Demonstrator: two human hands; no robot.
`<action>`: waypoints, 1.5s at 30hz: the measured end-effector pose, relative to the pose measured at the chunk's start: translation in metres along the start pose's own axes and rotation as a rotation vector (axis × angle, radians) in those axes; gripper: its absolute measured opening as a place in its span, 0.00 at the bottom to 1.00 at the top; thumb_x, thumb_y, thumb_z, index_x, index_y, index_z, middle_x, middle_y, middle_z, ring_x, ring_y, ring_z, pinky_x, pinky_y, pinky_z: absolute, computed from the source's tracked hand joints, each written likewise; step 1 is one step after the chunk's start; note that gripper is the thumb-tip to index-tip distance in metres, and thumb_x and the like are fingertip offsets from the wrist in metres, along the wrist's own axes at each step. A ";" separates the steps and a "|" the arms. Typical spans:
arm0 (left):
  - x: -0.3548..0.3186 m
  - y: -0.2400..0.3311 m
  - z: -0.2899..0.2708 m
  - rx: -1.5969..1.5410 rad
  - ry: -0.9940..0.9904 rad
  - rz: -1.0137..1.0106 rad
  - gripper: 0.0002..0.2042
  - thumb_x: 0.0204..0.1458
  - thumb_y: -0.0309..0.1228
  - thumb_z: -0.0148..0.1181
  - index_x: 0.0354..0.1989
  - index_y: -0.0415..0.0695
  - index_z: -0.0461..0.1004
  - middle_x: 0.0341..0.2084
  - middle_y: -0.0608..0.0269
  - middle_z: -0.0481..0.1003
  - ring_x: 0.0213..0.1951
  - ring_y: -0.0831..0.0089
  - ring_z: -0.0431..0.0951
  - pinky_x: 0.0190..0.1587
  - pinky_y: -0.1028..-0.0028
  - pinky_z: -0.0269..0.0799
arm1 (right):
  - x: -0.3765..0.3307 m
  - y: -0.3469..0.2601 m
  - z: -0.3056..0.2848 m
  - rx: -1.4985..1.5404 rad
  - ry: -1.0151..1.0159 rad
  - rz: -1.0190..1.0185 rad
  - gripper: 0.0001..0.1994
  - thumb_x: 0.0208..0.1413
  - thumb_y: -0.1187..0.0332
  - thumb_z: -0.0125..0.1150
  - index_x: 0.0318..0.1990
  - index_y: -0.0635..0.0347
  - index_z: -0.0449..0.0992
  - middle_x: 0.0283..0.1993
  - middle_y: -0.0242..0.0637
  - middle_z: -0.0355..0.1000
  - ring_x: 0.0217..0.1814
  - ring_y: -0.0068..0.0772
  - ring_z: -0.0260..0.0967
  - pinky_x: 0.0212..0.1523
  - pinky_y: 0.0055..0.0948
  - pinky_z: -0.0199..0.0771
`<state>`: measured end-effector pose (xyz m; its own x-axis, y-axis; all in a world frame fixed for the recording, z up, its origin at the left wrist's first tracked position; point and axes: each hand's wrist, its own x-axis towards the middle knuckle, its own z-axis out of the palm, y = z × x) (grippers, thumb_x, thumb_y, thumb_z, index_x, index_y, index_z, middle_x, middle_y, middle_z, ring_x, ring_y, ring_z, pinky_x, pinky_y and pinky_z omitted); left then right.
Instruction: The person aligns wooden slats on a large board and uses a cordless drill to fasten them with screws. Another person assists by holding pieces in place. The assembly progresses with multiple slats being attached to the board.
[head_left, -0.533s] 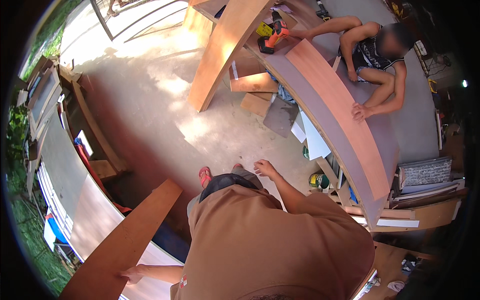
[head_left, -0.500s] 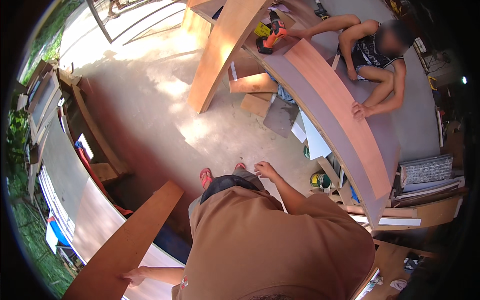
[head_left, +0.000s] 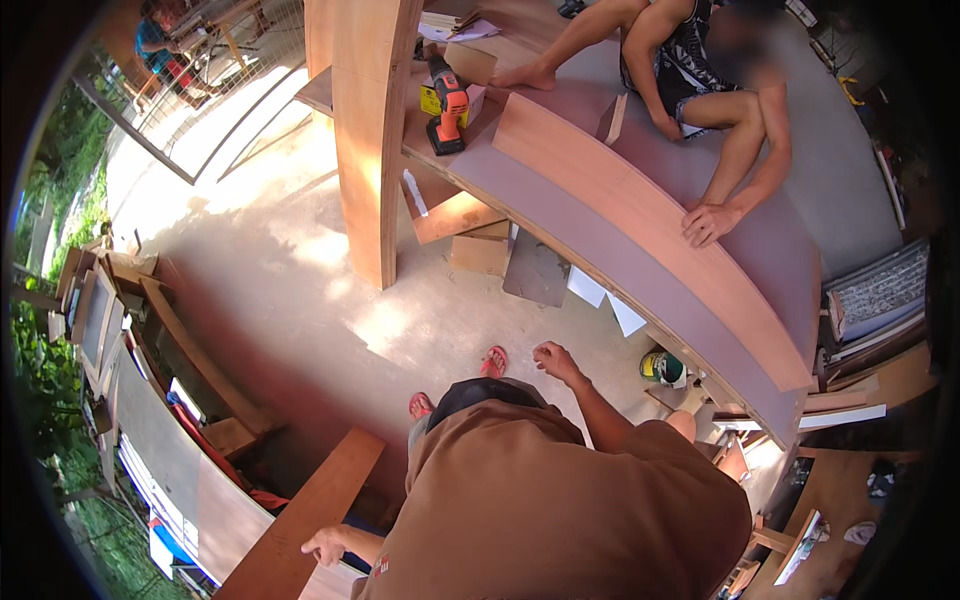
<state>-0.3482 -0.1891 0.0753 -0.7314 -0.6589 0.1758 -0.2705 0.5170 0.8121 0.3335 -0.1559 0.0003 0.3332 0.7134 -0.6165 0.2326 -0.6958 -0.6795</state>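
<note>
My left hand (head_left: 325, 545) is over the edge of a long brown wooden board (head_left: 330, 490) at the lower left. Its fingers look loosely stretched, not wrapped round the board; whether they touch it I cannot tell. My right hand (head_left: 556, 362) hangs in front of me above the concrete floor, fingers loosely bent and apart, holding nothing. To my right, a long reddish wood strip (head_left: 640, 215) lies on a large work table (head_left: 560, 205). A co-worker sitting on that table rests a hand (head_left: 710, 224) on the strip.
An orange-and-black cordless drill (head_left: 448, 108) stands near the table's far left corner. Tall wooden panels (head_left: 368, 150) rise beside it. Under the table edge are board offcuts (head_left: 478, 252) and a green can (head_left: 660, 366). A long panel-topped bench (head_left: 165, 420) runs along my left.
I have stepped forward; my right foot is now ahead. My left hand has moved along the board toward its far end. The co-worker's hand stays on the strip.
</note>
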 end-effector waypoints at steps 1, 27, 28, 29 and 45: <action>-0.037 -0.008 0.003 0.047 -0.150 0.022 0.25 0.57 0.55 0.63 0.44 0.42 0.76 0.50 0.41 0.72 0.51 0.46 0.76 0.48 0.49 0.75 | 0.005 -0.004 -0.016 -0.007 0.042 -0.009 0.17 0.66 0.57 0.61 0.52 0.61 0.77 0.43 0.37 0.81 0.40 0.31 0.82 0.39 0.32 0.81; -0.874 0.209 -0.120 -0.931 -2.066 1.280 0.49 0.49 0.32 0.76 0.75 0.37 0.46 0.60 0.47 0.64 0.57 0.56 0.72 0.62 0.57 0.70 | 0.281 -0.503 -0.290 -0.283 0.323 -0.534 0.12 0.62 0.63 0.63 0.45 0.63 0.82 0.43 0.47 0.83 0.46 0.43 0.81 0.49 0.38 0.79; -0.886 0.210 -0.121 -0.940 -2.127 1.194 0.49 0.50 0.30 0.75 0.75 0.38 0.46 0.59 0.49 0.64 0.56 0.60 0.73 0.60 0.59 0.72 | 0.319 -0.509 -0.291 -0.325 0.276 -0.443 0.13 0.62 0.63 0.63 0.46 0.62 0.82 0.44 0.48 0.82 0.48 0.47 0.81 0.50 0.41 0.78; -0.893 0.208 -0.121 -0.931 -2.206 1.078 0.46 0.52 0.28 0.72 0.75 0.40 0.46 0.57 0.53 0.65 0.53 0.64 0.73 0.56 0.64 0.74 | 0.356 -0.512 -0.289 -0.466 0.253 -0.467 0.13 0.61 0.62 0.63 0.47 0.61 0.82 0.45 0.49 0.82 0.50 0.48 0.81 0.52 0.42 0.78; -0.905 0.199 -0.098 -0.231 -2.488 0.879 0.37 0.56 0.41 0.68 0.65 0.36 0.53 0.48 0.52 0.74 0.47 0.61 0.79 0.52 0.60 0.73 | 0.477 -0.506 -0.279 -0.589 0.096 -0.486 0.17 0.60 0.71 0.59 0.56 0.57 0.76 0.44 0.41 0.80 0.45 0.45 0.78 0.49 0.39 0.78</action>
<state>0.3215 0.4567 0.1322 0.3055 0.9450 -0.1168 0.1847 0.0615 0.9809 0.6302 0.5138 0.1611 0.1405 0.9586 -0.2478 0.8124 -0.2547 -0.5245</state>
